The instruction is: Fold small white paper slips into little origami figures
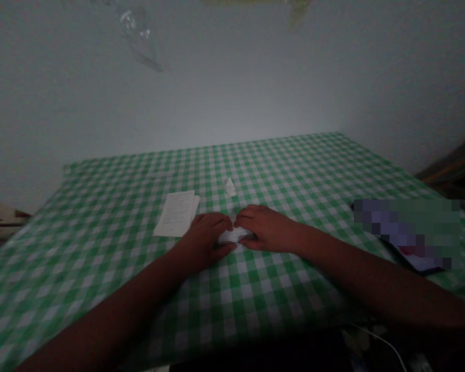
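Both my hands rest on the green-and-white checked tablecloth (279, 170), meeting over a small white folded paper (232, 236). My left hand (205, 237) has its fingers curled over the paper's left end, thumb under the edge. My right hand (265, 227) presses its bent fingers onto the right end. Most of the paper is hidden beneath the fingers.
A printed white sheet (177, 213) lies just left of my hands. A tiny crumpled white scrap (230, 186) sits behind them. At the right edge lies a flat dark object (406, 232), partly blurred out. A white wall rises behind the table.
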Demonstrator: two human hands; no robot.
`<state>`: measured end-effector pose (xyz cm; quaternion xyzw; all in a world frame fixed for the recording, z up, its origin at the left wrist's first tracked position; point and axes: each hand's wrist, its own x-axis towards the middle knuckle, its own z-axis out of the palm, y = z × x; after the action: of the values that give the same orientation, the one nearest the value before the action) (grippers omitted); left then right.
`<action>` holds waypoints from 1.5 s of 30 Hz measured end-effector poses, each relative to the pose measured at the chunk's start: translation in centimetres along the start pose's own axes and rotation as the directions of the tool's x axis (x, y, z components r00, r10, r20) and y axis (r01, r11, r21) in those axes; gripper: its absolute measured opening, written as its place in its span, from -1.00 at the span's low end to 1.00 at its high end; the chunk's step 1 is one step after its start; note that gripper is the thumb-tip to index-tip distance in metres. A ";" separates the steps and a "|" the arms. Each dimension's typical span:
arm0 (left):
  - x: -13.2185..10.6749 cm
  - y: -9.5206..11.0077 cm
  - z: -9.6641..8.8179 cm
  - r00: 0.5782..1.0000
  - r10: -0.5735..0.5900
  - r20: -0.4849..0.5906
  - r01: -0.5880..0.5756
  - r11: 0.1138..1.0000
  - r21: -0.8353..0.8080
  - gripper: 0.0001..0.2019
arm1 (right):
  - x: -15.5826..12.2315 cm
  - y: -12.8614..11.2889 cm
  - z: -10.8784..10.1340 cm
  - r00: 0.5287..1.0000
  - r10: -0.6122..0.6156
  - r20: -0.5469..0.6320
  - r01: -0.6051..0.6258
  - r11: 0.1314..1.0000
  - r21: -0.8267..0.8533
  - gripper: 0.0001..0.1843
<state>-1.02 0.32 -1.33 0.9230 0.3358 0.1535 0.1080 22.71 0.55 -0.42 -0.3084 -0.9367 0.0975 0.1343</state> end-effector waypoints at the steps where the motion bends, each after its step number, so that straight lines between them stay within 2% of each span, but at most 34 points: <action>1: 0.0 -0.1 0.0 1.000 0.000 -0.001 0.000 1.000 -0.001 -0.69 | 0.0 0.0 0.0 1.000 0.000 -0.003 0.000 1.000 -0.005 -0.68; 9: 0.2 -0.2 -0.1 1.000 0.012 -0.021 -0.013 1.000 -0.021 -0.87 | 0.2 0.0 0.1 0.999 -0.029 -0.034 0.029 1.000 -0.007 -0.82; 15: 0.5 -0.3 -0.1 1.000 0.020 -0.016 -0.020 0.999 -0.034 -0.84 | 0.4 0.2 0.6 0.996 0.012 -0.089 -0.007 0.998 0.058 -0.80; 22: 0.6 -0.7 0.6 0.996 -0.050 -0.076 0.045 0.997 -0.058 -0.74 | 0.6 0.5 1.0 0.986 0.090 -0.139 -0.086 0.996 0.036 -0.79; 30: 0.8 -0.7 0.4 1.000 0.017 -0.016 -0.017 1.000 0.014 -0.68 | 0.7 0.6 1.5 0.977 0.166 -0.130 -0.171 0.985 -0.025 -0.78; 37: 0.9 0.0 -0.3 1.000 -0.001 0.005 0.000 0.999 0.043 -0.72 | 0.8 0.3 0.9 0.962 0.213 -0.169 -0.219 0.976 -0.018 -0.86; 41: 1.0 0.3 0.0 0.999 -0.031 -0.008 0.032 0.997 0.077 -0.75 | 0.7 -0.2 0.4 0.952 0.183 -0.246 -0.197 0.980 -0.033 -0.85; 45: 1.1 0.8 0.1 0.998 -0.064 -0.026 0.066 0.992 0.108 -0.78 | 0.5 -1.0 0.2 0.980 0.091 -0.175 -0.099 0.994 -0.035 -0.80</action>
<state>0.30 0.37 -0.96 0.9144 0.3748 0.1415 0.0586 21.72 0.04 -0.25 -0.3630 -0.9075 0.0563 0.2036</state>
